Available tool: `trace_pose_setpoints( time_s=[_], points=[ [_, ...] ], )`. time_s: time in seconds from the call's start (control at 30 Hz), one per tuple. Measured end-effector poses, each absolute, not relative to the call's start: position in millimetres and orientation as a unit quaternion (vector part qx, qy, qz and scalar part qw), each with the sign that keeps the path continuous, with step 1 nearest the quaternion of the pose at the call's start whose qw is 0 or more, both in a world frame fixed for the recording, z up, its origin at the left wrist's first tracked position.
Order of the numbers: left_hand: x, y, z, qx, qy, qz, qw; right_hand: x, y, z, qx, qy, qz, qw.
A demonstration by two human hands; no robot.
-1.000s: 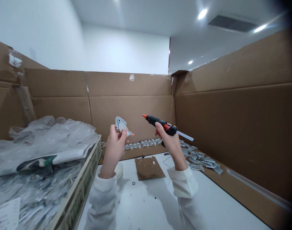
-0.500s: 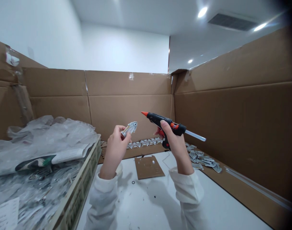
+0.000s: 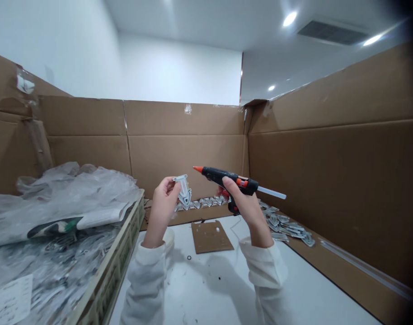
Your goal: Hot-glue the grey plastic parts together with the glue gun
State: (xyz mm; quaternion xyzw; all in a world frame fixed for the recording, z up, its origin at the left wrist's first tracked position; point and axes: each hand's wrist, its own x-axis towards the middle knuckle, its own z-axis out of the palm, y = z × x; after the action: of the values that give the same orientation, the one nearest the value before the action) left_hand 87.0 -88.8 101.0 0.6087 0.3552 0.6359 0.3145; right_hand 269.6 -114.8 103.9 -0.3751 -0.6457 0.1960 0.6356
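Note:
My left hand (image 3: 163, 203) pinches a small whitish, pointed part (image 3: 184, 191) by its upper edge, its narrow end hanging down. My right hand (image 3: 243, 201) is wrapped round the handle of a black glue gun (image 3: 220, 174) with an orange tip and a clear glue stick out of its back. The gun's tip points left, a little above and to the right of the part, and does not touch it. Behind and below the hands lies a row of similar parts (image 3: 206, 202) on a cardboard strip.
A crate (image 3: 106, 271) of plastic-wrapped pieces stands at the left. A brown cardboard square (image 3: 212, 237) and a small black ring (image 3: 189, 257) lie on the white table (image 3: 206, 289). More parts (image 3: 288, 225) are piled at the right. Cardboard walls (image 3: 186, 153) surround the table.
The part in my left hand has turned from pointing up and right to pointing down. The glue gun in my right hand has moved slightly left and down, closer to the part.

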Motion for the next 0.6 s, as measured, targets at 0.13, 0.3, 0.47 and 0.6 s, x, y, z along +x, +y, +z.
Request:
trace_pose_setpoints(
  time_s=[0.13, 0.3, 0.47, 0.6],
  points=[
    [86.2, -96.7, 105.8, 0.59, 0.341, 0.629, 0.374, 266.7, -114.6, 103.9, -0.369, -0.682, 0.19, 0.602],
    [85.6, -101.3, 109.3, 0.596, 0.337, 0.628, 0.371, 260.8, -110.5, 103.8, -0.386, -0.691, 0.178, 0.585],
    [85.3, -101.8, 109.0, 0.592, 0.347, 0.624, 0.374, 259.1, -106.5, 101.5, -0.389, -0.698, 0.179, 0.574],
    [84.8, -102.6, 108.4, 0.598, 0.348, 0.621, 0.368, 258.9, -106.2, 101.5, -0.386, -0.701, 0.181, 0.571]
  ],
)
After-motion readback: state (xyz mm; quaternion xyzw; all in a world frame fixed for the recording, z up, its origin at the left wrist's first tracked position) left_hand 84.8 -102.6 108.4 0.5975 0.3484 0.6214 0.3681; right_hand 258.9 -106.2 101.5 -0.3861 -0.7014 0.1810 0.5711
